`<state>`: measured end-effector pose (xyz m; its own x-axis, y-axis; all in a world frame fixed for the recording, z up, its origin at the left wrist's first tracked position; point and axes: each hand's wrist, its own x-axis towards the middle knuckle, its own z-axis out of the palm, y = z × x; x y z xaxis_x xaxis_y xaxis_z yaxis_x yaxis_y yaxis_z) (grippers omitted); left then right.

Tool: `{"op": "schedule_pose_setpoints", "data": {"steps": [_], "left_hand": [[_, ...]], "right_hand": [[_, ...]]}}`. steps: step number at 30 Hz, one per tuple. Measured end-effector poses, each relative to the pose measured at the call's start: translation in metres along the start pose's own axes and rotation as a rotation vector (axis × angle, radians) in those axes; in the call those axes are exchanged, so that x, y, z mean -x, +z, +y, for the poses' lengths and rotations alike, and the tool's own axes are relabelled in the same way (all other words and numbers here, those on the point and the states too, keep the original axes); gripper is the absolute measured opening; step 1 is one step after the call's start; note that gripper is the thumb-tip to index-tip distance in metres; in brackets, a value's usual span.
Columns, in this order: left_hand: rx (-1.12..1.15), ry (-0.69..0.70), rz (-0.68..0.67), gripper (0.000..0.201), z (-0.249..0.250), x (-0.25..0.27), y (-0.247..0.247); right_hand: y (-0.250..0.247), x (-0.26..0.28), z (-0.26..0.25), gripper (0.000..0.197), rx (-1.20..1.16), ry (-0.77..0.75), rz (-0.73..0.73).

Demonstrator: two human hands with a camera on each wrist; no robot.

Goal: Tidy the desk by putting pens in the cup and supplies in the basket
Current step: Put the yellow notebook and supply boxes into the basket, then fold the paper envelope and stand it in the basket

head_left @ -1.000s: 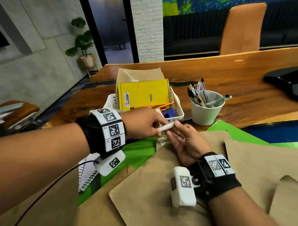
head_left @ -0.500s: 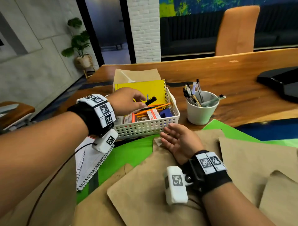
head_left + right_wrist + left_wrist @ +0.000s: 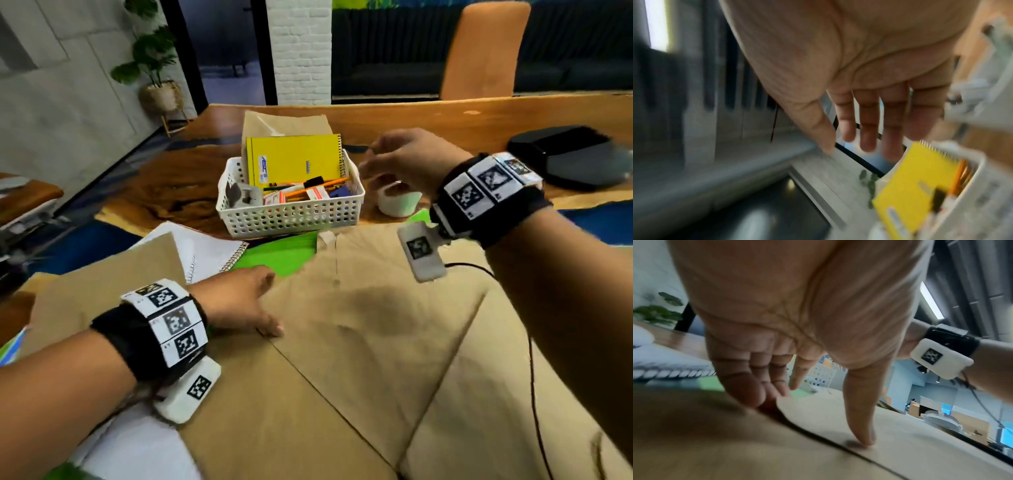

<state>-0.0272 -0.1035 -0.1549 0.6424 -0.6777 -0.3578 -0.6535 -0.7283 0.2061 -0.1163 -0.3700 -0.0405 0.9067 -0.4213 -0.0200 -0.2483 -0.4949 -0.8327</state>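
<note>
Basket of white perforated plastic (image 3: 291,214) sits at the middle of the long wooden desk (image 3: 428,120), with the small white cup (image 3: 399,202) just to its right. Nearer lie overlapping brown paper sheets (image 3: 359,325), green sheets (image 3: 281,251) and an open spiral notebook (image 3: 205,253) to the left. Inside the basket stands a yellow spiral notebook (image 3: 294,161), fronted by orange pencils, small boxes and a black-capped marker (image 3: 313,182).

Half a second ago the left hand (image 3: 239,301) was over the basket letting something go; now it is down on the brown paper, fingers spread and flat, thumb pressing, gripping nothing. The right hand (image 3: 400,156), which lay palm-up near the basket, has swung up over the cup, fingers loosely apart and, as far as the blur allows, empty. I'd judge the marker delivered and the loose small items nearly cleared; the papers and notebook seem to be what remains.
</note>
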Motion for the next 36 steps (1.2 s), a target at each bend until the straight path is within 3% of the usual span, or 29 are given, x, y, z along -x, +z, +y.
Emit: {"op": "schedule_pose_setpoints", "data": {"steps": [2,3,6,9,11,13,15,19,23,27,30,32,36], "left_hand": [[0.094,-0.003,0.009,0.087,0.0,0.006,0.005],[0.14,0.001,0.013,0.082,-0.002,0.007,0.007],[0.201,-0.028,0.092,0.047,-0.015,0.005,0.004],[0.632,-0.099,0.217,0.023,-0.031,0.007,-0.001],[0.992,-0.152,0.236,0.025,-0.041,0.012,-0.006],[1.107,-0.193,0.252,0.03,-0.051,0.016,-0.012],[1.149,-0.182,0.27,0.031,-0.058,0.021,-0.018],[1.2,-0.158,0.299,0.021,-0.064,0.033,-0.022],[1.234,-0.141,0.295,0.018,-0.063,0.039,-0.024],[1.248,-0.133,0.321,0.018,-0.068,0.042,-0.021],[1.288,-0.125,0.334,0.023,-0.074,0.045,-0.02],[1.312,-0.124,0.342,0.027,-0.078,0.047,-0.02],[1.323,-0.149,0.302,0.029,-0.078,0.044,-0.015]], "right_hand": [[-0.014,0.015,0.001,0.026,0.666,0.033,-0.111],[-0.018,0.025,0.003,0.035,0.934,0.048,-0.172],[-0.037,0.055,0.031,0.051,1.319,0.142,-0.395],[-0.061,0.077,0.083,0.071,1.247,0.399,-0.448],[-0.072,0.087,0.11,0.084,1.172,0.49,-0.432],[-0.079,0.089,0.133,0.086,1.106,0.508,-0.421],[-0.078,0.09,0.139,0.068,1.013,0.484,-0.403],[-0.065,0.082,0.112,0.013,0.962,0.332,-0.371],[-0.045,0.064,0.077,0.015,0.938,0.193,-0.408],[-0.027,0.058,0.06,0.035,1.18,0.263,-0.581],[-0.025,0.068,0.071,0.048,1.432,0.38,-0.758],[-0.027,0.073,0.089,0.05,1.467,0.419,-0.807],[-0.04,0.072,0.104,0.019,1.141,0.372,-0.716]]}}
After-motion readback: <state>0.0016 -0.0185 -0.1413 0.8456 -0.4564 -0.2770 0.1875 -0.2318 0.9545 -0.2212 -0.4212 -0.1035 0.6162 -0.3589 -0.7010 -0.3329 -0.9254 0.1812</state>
